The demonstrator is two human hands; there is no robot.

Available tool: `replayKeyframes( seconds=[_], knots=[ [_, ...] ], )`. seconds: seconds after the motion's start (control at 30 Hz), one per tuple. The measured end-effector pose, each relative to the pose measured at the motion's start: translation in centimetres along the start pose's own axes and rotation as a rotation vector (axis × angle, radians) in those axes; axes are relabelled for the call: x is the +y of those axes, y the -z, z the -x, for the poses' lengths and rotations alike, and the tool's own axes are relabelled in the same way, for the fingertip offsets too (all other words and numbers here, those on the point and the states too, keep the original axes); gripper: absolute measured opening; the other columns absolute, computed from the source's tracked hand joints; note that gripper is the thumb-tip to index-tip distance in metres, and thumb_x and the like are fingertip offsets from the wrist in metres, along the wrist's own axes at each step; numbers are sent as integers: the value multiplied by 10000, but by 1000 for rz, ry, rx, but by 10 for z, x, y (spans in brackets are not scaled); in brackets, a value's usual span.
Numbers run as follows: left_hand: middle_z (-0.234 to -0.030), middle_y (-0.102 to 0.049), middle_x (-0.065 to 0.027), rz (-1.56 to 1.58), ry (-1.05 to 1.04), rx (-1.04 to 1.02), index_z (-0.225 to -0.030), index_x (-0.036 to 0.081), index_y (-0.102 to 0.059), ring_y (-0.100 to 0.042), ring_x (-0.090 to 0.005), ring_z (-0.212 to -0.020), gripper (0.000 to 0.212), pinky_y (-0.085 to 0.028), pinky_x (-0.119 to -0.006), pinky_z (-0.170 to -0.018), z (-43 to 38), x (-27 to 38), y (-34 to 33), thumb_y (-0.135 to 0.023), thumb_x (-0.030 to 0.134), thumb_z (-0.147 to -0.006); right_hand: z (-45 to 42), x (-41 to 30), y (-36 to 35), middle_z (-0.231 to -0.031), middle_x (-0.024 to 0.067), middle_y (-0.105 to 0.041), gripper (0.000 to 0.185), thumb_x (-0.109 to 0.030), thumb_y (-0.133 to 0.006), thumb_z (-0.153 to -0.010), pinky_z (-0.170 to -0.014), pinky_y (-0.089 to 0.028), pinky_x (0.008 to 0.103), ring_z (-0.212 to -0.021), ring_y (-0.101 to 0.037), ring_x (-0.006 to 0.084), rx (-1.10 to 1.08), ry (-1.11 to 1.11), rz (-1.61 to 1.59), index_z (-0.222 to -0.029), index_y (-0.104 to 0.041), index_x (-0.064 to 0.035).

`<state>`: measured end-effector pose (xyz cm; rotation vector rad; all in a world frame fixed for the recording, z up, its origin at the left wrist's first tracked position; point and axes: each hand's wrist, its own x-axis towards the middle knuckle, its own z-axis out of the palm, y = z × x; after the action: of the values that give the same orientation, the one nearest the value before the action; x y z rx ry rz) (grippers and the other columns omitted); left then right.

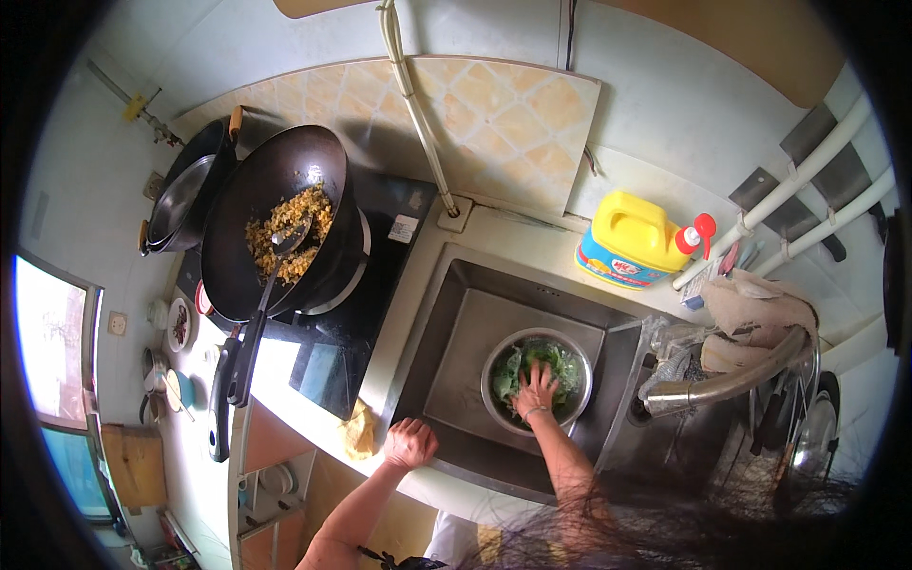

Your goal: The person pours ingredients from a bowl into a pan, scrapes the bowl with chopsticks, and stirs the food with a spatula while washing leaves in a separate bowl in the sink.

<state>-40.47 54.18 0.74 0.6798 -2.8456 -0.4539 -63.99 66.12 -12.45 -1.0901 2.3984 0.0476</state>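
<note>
My right hand (536, 393) reaches down into a round stainless steel bowl (587, 377), its fingers spread on the green leafy vegetables (506, 377) there. What looks like water surrounds the leaves. The bowl rests on the floor of a steel sink basin (456, 356). At the basin's front left corner, my left hand (411, 443) lies with curled fingers on the edge, and nothing shows inside it. Just left of that hand, a crumpled yellowish cloth (358, 429) is on the counter edge.
A tilted wok (235, 235) with chopped food (308, 214) and a spatula sits on the black stove (388, 263); its handle juts toward me. Behind the sink stands a yellow detergent jug (630, 228) with a red pump. A curved metal faucet (727, 388) reaches over the right side.
</note>
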Motion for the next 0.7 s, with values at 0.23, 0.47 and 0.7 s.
replayKeyframes(
  seconds=[0.23,0.47,0.7],
  knots=[
    [-591,-494,-67,4,2,4,-564,89,-479,-522,-236,-557,155,-439,-347,-508,-2,1,3,-585,161,-651,5,4,2,-1401,76,-187,511,-322,-697,-665,-920,-263,556,-1250,-206,335,3,23,-53,-1131,-548,-175],
    [-599,-499,-64,-11,3,-1,-564,90,-480,-525,-234,-572,153,-443,-346,-518,-3,-1,0,-585,163,-646,7,18,11,-1169,132,-374,376,-227,-687,-678,-816,-392,482,-1113,-361,345,102,146,-134,-1004,-543,-108],
    [-604,-505,-67,-21,30,-36,-567,95,-481,-531,-236,-584,150,-442,-352,-520,4,5,0,-584,168,-647,14,36,20,-1232,180,-347,339,-215,-668,-703,-797,-443,441,-1052,-448,360,-27,96,-314,-991,-573,-63]
  ],
)
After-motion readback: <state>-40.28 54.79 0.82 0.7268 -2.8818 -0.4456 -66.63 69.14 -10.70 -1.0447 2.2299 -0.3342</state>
